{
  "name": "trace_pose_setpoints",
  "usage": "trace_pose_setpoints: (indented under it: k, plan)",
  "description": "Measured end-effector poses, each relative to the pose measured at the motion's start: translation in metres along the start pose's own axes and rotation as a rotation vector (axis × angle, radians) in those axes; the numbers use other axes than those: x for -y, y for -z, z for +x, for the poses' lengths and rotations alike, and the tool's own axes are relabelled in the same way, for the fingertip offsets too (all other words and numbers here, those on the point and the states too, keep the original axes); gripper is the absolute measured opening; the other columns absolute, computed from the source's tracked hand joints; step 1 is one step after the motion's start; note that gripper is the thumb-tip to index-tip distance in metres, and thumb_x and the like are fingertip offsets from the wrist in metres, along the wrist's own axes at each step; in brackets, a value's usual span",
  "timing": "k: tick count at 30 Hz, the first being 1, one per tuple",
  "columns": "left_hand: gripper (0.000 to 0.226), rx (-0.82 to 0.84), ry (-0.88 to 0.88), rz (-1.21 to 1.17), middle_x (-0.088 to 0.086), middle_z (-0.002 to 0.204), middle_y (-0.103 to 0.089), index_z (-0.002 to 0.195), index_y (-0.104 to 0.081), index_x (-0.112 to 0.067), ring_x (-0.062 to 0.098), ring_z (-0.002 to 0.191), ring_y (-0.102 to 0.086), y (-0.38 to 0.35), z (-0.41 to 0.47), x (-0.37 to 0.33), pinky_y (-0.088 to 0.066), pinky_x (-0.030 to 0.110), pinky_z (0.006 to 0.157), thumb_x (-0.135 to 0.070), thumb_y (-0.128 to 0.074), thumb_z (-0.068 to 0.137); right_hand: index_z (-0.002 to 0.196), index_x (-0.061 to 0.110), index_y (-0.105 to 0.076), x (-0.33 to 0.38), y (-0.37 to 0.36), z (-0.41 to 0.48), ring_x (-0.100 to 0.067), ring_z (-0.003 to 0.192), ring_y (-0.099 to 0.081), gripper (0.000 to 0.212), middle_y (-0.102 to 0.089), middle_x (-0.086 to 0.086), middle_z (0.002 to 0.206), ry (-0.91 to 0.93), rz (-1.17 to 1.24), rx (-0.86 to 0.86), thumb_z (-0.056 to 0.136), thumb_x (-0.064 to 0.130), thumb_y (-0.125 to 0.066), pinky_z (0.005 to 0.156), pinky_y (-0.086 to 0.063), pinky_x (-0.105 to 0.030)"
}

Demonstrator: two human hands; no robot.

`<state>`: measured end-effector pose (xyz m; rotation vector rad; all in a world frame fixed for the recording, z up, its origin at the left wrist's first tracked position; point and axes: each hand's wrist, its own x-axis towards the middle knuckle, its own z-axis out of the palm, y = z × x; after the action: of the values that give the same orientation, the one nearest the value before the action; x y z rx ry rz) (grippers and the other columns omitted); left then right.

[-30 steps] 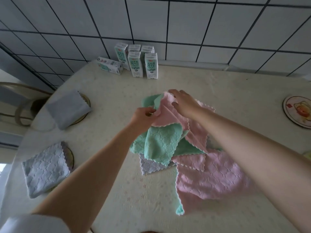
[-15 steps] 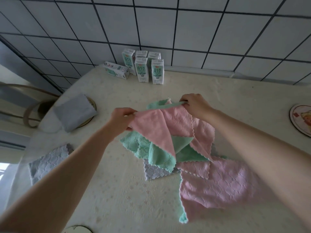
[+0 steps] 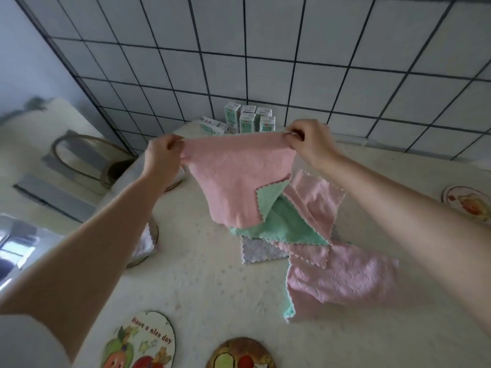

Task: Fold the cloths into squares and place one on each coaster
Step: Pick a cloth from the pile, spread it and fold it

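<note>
The left grip [image 3: 162,155] and the right grip [image 3: 308,140] each pinch one top corner of a pink cloth [image 3: 233,187], fingers curled round its upper edge. That edge is stretched taut between them and the rest hangs free. Holding it up like this lets the cloth drop flat and square, which I judge to be the opening of a fold.

Its lower corner is turned back, showing a green underside. It hangs right over the pile [image 3: 342,277] of green, pink and grey cloths on the bench [image 3: 199,288] below the grips; whether it touches the pile I cannot tell.

A lettered coaster [image 3: 140,341] and a second coaster [image 3: 240,354] lie bare nearer the person than either grip, ready for folded squares. A third coaster [image 3: 467,201] sits well out past the right grip. Milk cartons [image 3: 249,120] stand beyond the grips.
</note>
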<state>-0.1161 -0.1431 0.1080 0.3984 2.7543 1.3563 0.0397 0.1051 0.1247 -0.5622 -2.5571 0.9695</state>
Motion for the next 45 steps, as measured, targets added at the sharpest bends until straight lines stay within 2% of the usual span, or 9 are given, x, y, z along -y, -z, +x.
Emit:
trace_pose_setpoints:
  k: [7,10,15,23,28,32,36,42,45]
  plan:
    - [0.023,-0.237,-0.329,0.103,0.004,0.083,-0.061,0.102,-0.066,-0.006,0.019,0.076,-0.054,0.073,-0.039,0.008,-0.037,0.026,0.066,-0.013,-0.045,0.095,0.102,0.007,-0.069,0.057,-0.003,-0.036,-0.007,0.085,-0.055,0.02,-0.071,-0.006,0.1,0.174,-0.055,-0.139,0.089,0.003,-0.054,0.074,-0.031,-0.006]
    - [0.02,-0.264,-0.444,0.118,0.004,0.08,-0.063,0.099,-0.066,-0.005,0.018,0.07,-0.054,0.093,-0.067,0.029,-0.039,0.026,0.063,-0.01,-0.047,0.096,0.101,0.01,-0.069,0.065,-0.018,-0.062,-0.017,0.084,-0.065,0.021,-0.071,-0.005,0.095,0.213,-0.021,-0.076,0.089,0.0,-0.056,0.082,-0.05,-0.022]
    - [0.017,-0.145,-0.572,0.197,0.008,0.099,-0.069,0.102,-0.067,0.0,0.018,0.087,-0.062,0.112,-0.133,0.097,-0.042,0.018,0.081,-0.005,-0.052,0.095,0.101,0.011,-0.071,0.061,-0.053,-0.14,0.006,0.062,-0.048,0.024,-0.069,0.0,0.103,0.158,-0.111,0.106,0.085,-0.003,-0.059,0.056,-0.036,-0.002]
    - [0.017,0.253,-0.511,0.291,0.014,0.098,-0.072,0.1,-0.068,0.002,0.024,0.086,-0.07,0.121,-0.252,0.239,-0.045,0.019,0.09,0.004,-0.063,0.085,0.111,0.013,-0.069,0.038,-0.147,-0.289,-0.017,0.099,-0.065,0.032,-0.069,-0.005,0.113,-0.072,-0.172,0.437,0.088,-0.004,-0.054,0.083,-0.04,-0.012]
    - [0.01,0.389,-0.484,0.281,0.005,0.089,-0.069,0.093,-0.068,-0.008,0.019,0.076,-0.065,0.126,-0.292,0.289,-0.052,0.029,0.072,-0.013,-0.059,0.089,0.113,0.019,-0.067,0.03,-0.178,-0.36,0.003,0.071,-0.058,0.034,-0.067,-0.001,0.114,-0.135,-0.23,0.566,0.092,0.001,-0.048,0.062,-0.039,-0.006]
    - [0.009,0.467,-0.546,0.305,0.002,0.092,-0.069,0.095,-0.068,-0.01,0.021,0.081,-0.064,0.13,-0.309,0.306,-0.057,0.032,0.067,-0.008,-0.061,0.09,0.111,0.018,-0.068,0.022,-0.189,-0.39,-0.015,0.104,-0.063,0.035,-0.067,-0.002,0.117,-0.09,-0.294,0.579,0.09,-0.002,-0.049,0.091,-0.048,-0.027]
    - [0.011,0.522,-0.621,0.352,0.0,0.086,-0.067,0.088,-0.07,-0.012,0.022,0.082,-0.063,0.13,-0.312,0.316,-0.056,0.032,0.064,-0.01,-0.06,0.087,0.108,0.014,-0.068,0.015,-0.192,-0.41,-0.016,0.104,-0.062,0.029,-0.068,-0.001,0.11,-0.01,-0.354,0.631,0.091,-0.001,-0.051,0.092,-0.049,-0.03]
    - [0.014,0.663,-0.648,0.513,-0.005,0.092,-0.068,0.084,-0.073,-0.021,0.017,0.09,-0.066,0.139,-0.316,0.324,-0.057,0.035,0.084,-0.021,-0.081,0.072,0.091,0.015,-0.071,0.013,-0.191,-0.42,-0.011,0.094,-0.058,0.015,-0.065,0.003,0.099,0.014,-0.339,0.636,0.088,0.018,-0.057,0.09,-0.046,-0.026]
    - [0.025,0.685,-0.622,0.571,-0.006,0.084,-0.066,0.08,-0.071,-0.02,0.015,0.086,-0.062,0.133,-0.307,0.314,-0.055,0.033,0.081,-0.039,-0.057,0.087,0.083,0.014,-0.068,0.017,-0.191,-0.404,-0.011,0.085,-0.056,0.02,-0.065,0.004,0.084,-0.067,-0.317,0.623,0.091,0.022,-0.052,0.085,-0.046,-0.029]
